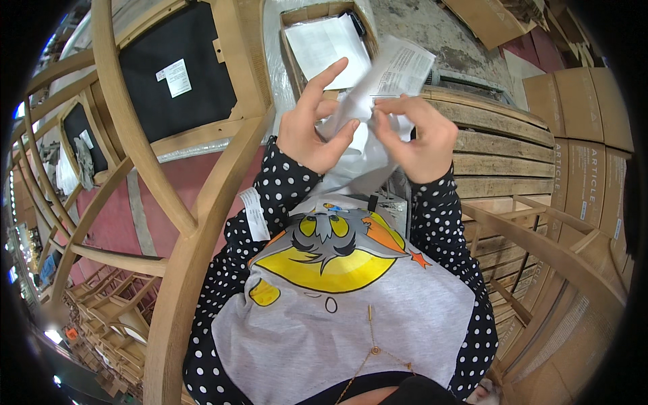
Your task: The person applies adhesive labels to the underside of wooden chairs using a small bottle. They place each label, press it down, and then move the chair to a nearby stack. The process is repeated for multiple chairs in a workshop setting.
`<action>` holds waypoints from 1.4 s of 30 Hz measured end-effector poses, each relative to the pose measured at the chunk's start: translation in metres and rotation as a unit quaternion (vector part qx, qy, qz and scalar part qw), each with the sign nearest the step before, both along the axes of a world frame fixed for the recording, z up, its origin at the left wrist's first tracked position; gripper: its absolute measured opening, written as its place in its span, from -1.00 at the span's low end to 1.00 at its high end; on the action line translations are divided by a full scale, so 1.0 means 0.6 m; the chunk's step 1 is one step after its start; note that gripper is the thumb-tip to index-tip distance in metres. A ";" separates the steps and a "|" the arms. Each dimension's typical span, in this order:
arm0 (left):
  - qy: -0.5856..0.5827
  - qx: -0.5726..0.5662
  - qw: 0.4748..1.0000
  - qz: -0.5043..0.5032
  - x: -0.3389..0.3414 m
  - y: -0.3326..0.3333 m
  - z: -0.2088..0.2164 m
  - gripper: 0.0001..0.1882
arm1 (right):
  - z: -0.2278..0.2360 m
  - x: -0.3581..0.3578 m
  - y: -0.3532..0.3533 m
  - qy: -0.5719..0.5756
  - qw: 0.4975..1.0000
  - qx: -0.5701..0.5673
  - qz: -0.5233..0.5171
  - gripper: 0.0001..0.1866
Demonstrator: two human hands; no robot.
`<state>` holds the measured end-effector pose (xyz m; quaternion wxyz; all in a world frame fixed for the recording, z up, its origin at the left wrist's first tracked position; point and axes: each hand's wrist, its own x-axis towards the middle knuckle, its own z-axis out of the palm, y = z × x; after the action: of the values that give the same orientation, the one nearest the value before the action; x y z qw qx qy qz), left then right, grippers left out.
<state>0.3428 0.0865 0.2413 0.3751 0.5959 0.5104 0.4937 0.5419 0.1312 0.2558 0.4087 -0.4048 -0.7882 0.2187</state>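
Observation:
A strip of white printed label sheets [405, 67], partly blurred, hangs between my hands and trails down toward my lap. My right hand [425, 138] pinches it between thumb and index finger. Fingers apart, my left hand [314, 131] is beside the strip's blurred left edge, its index finger pointing up and away. A small white printed label [254, 214] clings to my left sleeve, near the wrist. Just beyond my hands stands an open cardboard box [294, 71] with white papers [324, 47] and a small black object [356, 24] inside.
On the left, a wooden chair [233, 162] lies with its black seat underside [182, 54] showing, a white label [178, 78] on it. A slatted wooden pallet [499, 142] is to the right, beside stacked brown cartons [590, 108]. More chair frames [111, 304] stand at the far left.

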 end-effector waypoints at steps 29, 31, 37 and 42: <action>-0.456 -0.307 0.757 0.353 -0.024 0.176 -0.241 -0.55 | -0.077 -0.021 0.050 0.097 0.929 0.210 -0.290 -0.91; -0.476 -0.291 0.749 0.358 -0.007 0.170 -0.235 -0.54 | -0.070 -0.023 0.070 0.081 0.906 0.257 -0.328 -0.91; -0.419 -0.297 0.748 0.420 0.062 0.149 -0.183 -0.58 | -0.083 -0.062 0.099 -0.058 0.914 0.311 -0.254 -0.90; -0.490 -0.276 0.733 0.382 0.065 0.146 -0.173 -0.58 | -0.076 -0.074 0.053 -0.042 0.929 0.353 -0.104 -0.88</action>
<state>0.3817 0.1744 0.1377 0.5009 -0.1038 0.5544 0.6564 0.4972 0.1629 0.2101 0.5119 -0.3231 -0.7845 -0.1344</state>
